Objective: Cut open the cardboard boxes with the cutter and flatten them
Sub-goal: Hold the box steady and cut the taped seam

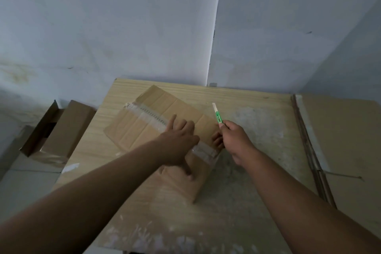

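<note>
A brown cardboard box (142, 123) lies on the wooden table (237, 192), sealed along its top with a strip of clear tape (148, 116). My left hand (179, 142) rests on the box's near end, fingers spread over the tape and wrapping its right edge, thumb down the near side. My right hand (235, 138) grips a green cutter (218, 115) just right of the box. The cutter's white tip points up and away, held above the box's right edge and clear of the cardboard.
An open cardboard box (59, 130) sits on a lower surface left of the table. Flat cardboard sheets (340, 140) lie along the table's right side. Walls close in behind and to the right. White scuffs mark the tabletop.
</note>
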A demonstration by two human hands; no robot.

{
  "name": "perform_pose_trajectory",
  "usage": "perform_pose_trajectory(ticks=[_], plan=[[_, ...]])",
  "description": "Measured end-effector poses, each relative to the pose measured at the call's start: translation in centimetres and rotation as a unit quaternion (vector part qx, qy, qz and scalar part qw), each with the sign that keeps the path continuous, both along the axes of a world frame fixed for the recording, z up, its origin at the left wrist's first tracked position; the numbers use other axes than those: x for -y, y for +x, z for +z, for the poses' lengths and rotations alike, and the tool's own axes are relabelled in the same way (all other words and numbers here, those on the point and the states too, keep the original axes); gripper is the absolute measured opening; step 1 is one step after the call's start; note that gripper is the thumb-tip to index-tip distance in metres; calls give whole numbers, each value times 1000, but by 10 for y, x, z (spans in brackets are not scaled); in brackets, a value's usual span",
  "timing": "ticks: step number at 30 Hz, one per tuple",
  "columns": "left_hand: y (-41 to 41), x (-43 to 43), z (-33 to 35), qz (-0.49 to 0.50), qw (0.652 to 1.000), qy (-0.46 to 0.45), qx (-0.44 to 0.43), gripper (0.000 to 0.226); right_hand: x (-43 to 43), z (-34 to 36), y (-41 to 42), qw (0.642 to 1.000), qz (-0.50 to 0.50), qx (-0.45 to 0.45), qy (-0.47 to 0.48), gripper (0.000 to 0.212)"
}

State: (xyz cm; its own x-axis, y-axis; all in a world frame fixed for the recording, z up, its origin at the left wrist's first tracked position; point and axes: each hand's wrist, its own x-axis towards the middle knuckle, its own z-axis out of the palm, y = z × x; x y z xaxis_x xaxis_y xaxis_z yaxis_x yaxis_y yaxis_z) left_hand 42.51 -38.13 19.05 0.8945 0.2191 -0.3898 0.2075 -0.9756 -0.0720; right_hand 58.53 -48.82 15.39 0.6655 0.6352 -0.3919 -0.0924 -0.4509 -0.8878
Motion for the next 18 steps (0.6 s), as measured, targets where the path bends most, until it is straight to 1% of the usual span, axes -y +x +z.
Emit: perform_pose_trajectory(ticks=[2,3,4,6,9,13,16,18], plan=[[4,-6,3,2,1000,-4,-20,100,3,5,1,998,6,-47,38,26],[5,-9,5,6,999,-7,-33,100,5,8,0,996,13,-62,56,30],[7,-14,7,9,999,-8,-44,100,9,11,-1,995,23,-66,71,33],[10,-26,14,3,998,2,-58,101,20,11,-2,994,54,-41,80,34],[13,-45,18,-6,997,18,-71,102,42,5,-3,991,106,-36,72,33],[15,-59,18,-9,996,19,-89,104,67,2,0,979,185,-75,44,33],[18,-61,17,-16,995,17,-100,108,70,2,6,969,230,-91,25,34],[20,-61,17,-19,994,17,-103,110,67,3,10,961,261,-86,17,35]])
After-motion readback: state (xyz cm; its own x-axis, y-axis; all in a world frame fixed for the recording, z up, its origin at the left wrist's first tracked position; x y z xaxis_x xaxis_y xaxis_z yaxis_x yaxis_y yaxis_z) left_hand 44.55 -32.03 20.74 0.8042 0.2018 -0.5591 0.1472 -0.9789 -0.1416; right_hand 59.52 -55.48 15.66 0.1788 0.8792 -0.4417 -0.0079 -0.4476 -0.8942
